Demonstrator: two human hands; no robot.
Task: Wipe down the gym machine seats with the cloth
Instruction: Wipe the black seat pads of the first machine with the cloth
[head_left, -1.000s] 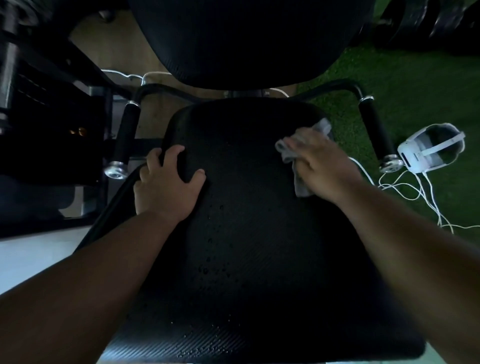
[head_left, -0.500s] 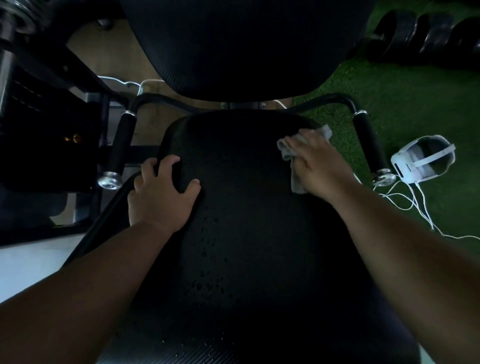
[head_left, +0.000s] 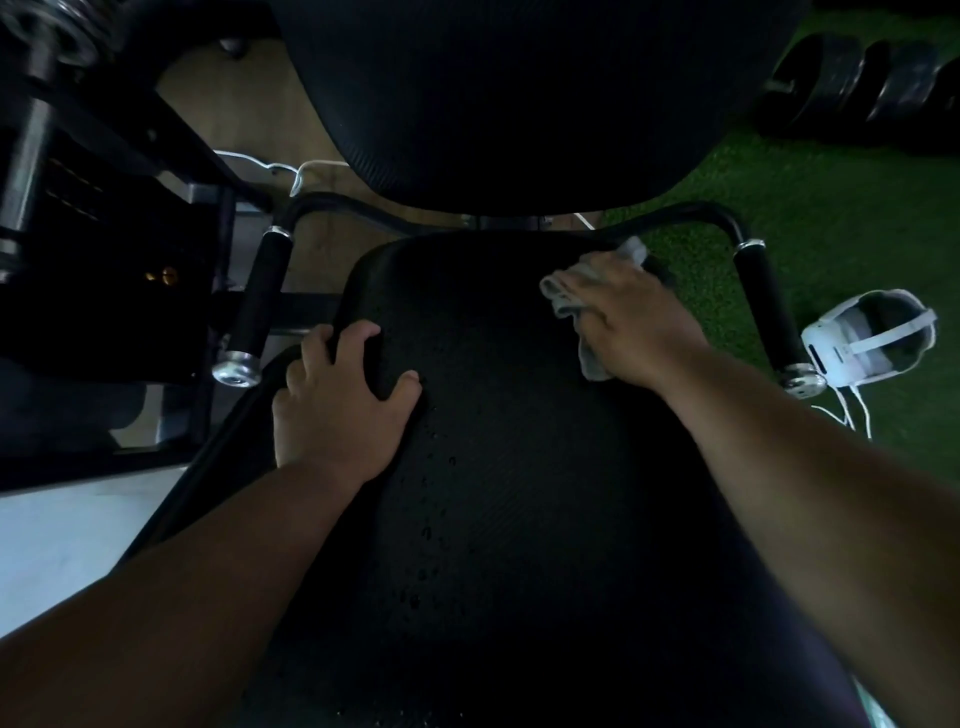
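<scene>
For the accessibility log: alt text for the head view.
A person's right hand presses a grey cloth on the far right corner of a black gym machine seat; the left hand grips its left edge. Droplets dot the middle.

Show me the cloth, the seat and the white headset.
cloth (head_left: 561, 299): head view, bunched edge beside the fingers.
seat (head_left: 519, 493): head view, bare middle of the pad.
headset (head_left: 836, 358): head view, white front shell.

Black textured seat (head_left: 519, 545), grey cloth (head_left: 563, 297) on its far right corner, water droplets (head_left: 427, 531) down its middle
</scene>
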